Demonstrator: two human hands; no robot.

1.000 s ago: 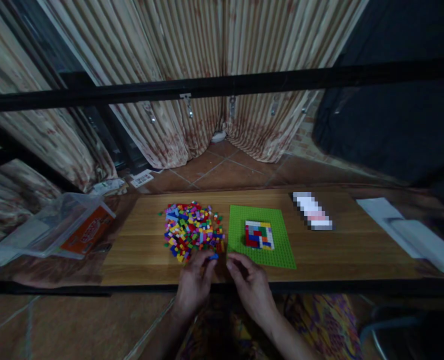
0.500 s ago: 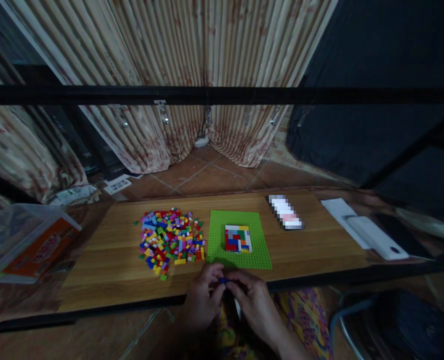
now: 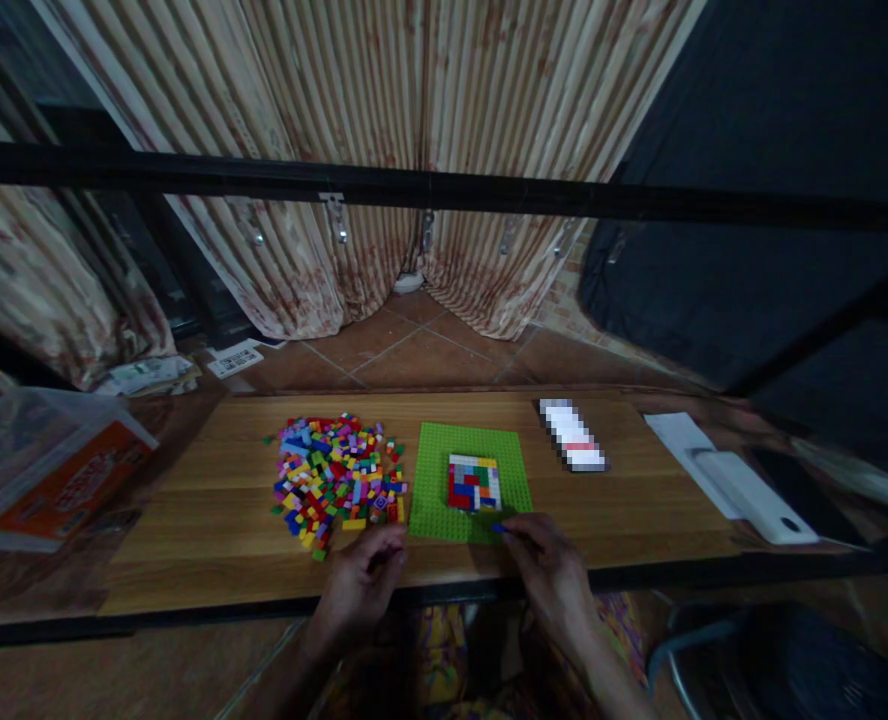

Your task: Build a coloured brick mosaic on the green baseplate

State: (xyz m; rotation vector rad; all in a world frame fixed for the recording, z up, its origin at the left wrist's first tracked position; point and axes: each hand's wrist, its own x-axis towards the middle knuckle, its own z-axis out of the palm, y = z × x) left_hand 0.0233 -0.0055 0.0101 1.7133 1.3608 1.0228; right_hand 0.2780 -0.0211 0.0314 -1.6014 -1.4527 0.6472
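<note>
The right hand [image 3: 545, 555] pinched a tiny blue brick [image 3: 498, 527] between its fingertips. The brick was at the near edge of the green plate [image 3: 436, 500], just below the block of bricks [image 3: 474, 482] already stuck on it. That block was a small square of red, blue, white, yellow and grey pieces, and it sat near the middle of the green plate.

The left hand [image 3: 361, 580] rested at the near edge of the wooden counter [image 3: 211, 500]. Its fingers were curled in loosely, and I could not tell if anything was inside. It was just below the pile of loose bricks [image 3: 335, 480], which lay in many colours to the left of the green plate and touched its edge.

Farther right on the counter lay a white thing [image 3: 751, 485] on a sheet of paper [image 3: 673, 430]. Off to the left sat a clear plastic box [image 3: 39, 470] with an orange label. Striped curtains [image 3: 384, 120] hung behind the counter.
</note>
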